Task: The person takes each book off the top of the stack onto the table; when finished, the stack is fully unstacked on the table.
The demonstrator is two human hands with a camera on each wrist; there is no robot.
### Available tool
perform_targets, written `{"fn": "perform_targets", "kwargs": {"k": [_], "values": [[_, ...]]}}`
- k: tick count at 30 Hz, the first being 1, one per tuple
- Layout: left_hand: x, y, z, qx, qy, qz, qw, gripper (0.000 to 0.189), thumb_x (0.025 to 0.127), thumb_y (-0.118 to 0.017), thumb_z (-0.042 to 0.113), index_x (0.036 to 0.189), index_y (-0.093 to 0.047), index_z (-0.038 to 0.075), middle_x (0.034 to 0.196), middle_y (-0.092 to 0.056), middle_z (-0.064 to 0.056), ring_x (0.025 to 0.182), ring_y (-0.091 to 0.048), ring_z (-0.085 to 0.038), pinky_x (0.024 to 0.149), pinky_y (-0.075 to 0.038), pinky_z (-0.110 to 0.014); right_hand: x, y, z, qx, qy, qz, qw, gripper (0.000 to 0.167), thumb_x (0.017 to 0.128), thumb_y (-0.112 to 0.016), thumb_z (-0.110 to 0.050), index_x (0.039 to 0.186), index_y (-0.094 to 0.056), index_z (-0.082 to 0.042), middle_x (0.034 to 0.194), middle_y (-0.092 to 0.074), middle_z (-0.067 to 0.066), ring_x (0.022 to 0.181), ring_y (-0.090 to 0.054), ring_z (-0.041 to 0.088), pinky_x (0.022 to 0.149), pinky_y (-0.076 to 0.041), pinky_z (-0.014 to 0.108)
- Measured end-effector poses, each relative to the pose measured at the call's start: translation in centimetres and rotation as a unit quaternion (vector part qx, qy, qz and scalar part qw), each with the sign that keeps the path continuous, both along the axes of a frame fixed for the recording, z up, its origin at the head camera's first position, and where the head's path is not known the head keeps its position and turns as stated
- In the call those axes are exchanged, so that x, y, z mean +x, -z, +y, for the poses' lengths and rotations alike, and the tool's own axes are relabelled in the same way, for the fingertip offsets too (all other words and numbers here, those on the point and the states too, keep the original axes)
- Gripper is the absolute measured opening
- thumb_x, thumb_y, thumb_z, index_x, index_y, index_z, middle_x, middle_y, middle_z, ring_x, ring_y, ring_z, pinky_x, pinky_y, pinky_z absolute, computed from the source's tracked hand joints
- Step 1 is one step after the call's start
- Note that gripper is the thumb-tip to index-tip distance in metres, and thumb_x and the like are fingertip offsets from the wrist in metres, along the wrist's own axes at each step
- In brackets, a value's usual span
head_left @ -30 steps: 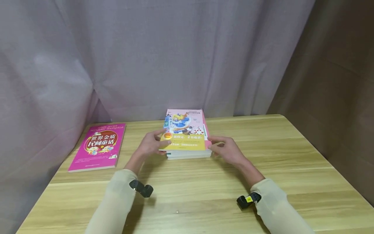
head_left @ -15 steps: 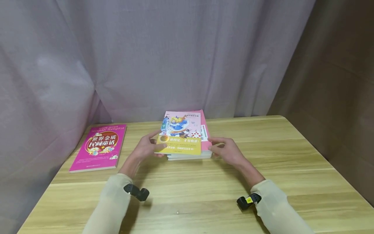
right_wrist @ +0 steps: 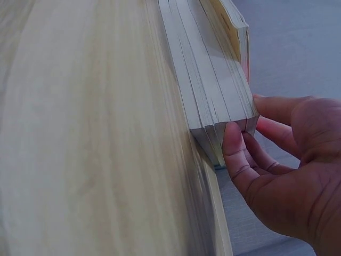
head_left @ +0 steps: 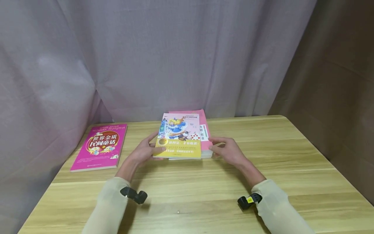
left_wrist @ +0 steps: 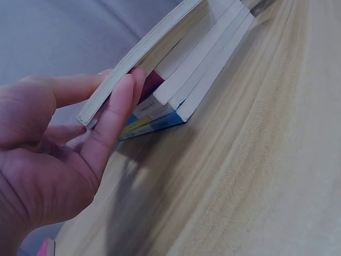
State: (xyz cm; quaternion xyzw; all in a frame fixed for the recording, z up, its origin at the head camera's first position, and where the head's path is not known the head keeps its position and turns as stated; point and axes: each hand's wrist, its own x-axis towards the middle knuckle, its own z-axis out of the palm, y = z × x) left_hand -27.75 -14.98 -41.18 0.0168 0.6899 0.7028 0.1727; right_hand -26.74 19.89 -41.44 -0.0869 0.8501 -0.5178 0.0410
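Observation:
My left hand [head_left: 143, 150] grips the left edge of a thin book [head_left: 179, 130] with a blonde girl in a blue dress on its cover and a yellow band below. Thumb above and fingers underneath, as the left wrist view shows, the hand keeps its edge raised over the stack of books [left_wrist: 184, 96]. A pink-covered book [head_left: 203, 130] tops that stack, partly hidden by the held book. My right hand [head_left: 229, 151] holds the stack's near right side. In the right wrist view, its fingertips [right_wrist: 233, 136] press the side while the thumb lies near the top cover.
A magenta book [head_left: 100, 146] lies flat at the left of the wooden table [head_left: 204, 198]. Grey curtain [head_left: 160, 58] hangs right behind the table's far edge. Each sleeve cuff carries a black wrist camera, such as the left one [head_left: 133, 195].
My left hand has drawn the girl-cover book left and toward me, uncovering more of the pink book below. The right hand stays at the stack.

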Motion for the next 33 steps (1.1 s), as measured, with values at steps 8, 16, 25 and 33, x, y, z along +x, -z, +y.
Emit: {"fn": "perform_targets", "kwargs": {"k": [8, 16, 25, 33], "values": [[0.6, 0.2, -0.4, 0.026, -0.012, -0.002, 0.9996, 0.091, 0.099, -0.063, -0.006, 0.171, -0.017, 0.026, 0.145, -0.057, -0.032, 0.093, -0.078, -0.023, 0.080, -0.067, -0.038, -0.1, -0.3, 0.1, 0.005, -0.002, -0.003, 1.0000, 0.052, 0.100, -0.072, -0.018, 0.147, -0.060, -0.002, 0.141, -0.063, 0.027, 0.083, -0.073, 0.026, 0.067, -0.058, 0.032], [1.5, 0.0, -1.5, 0.046, -0.017, 0.018, 0.9986, 0.090, 0.101, -0.061, -0.006, 0.171, -0.015, 0.027, 0.155, -0.048, -0.034, 0.095, -0.077, -0.019, 0.081, -0.067, -0.038, -0.1, -0.3, 0.1, 0.008, -0.002, -0.001, 1.0000, 0.052, 0.100, -0.072, -0.020, 0.148, -0.060, -0.002, 0.140, -0.064, 0.026, 0.083, -0.073, 0.026, 0.067, -0.058, 0.032], [2.5, -0.6, -4.9, 0.050, -0.030, 0.033, 0.9978, 0.089, 0.103, -0.062, -0.001, 0.171, -0.013, 0.029, 0.158, -0.047, -0.030, 0.099, -0.077, -0.016, 0.086, -0.066, -0.042, -0.1, -0.3, 0.2, 0.003, -0.003, -0.003, 1.0000, 0.052, 0.101, -0.072, -0.019, 0.148, -0.059, -0.001, 0.139, -0.064, 0.027, 0.083, -0.072, 0.026, 0.067, -0.059, 0.031], [3.2, -1.2, -7.5, 0.048, -0.042, 0.045, 0.9970, 0.090, 0.104, -0.060, -0.002, 0.172, -0.008, 0.029, 0.166, -0.032, -0.032, 0.101, -0.075, -0.013, 0.091, -0.065, -0.044, -0.2, -0.3, 0.1, 0.010, -0.005, 0.000, 0.9999, 0.052, 0.101, -0.071, -0.020, 0.148, -0.059, -0.002, 0.138, -0.064, 0.027, 0.085, -0.073, 0.027, 0.067, -0.058, 0.031]]}}
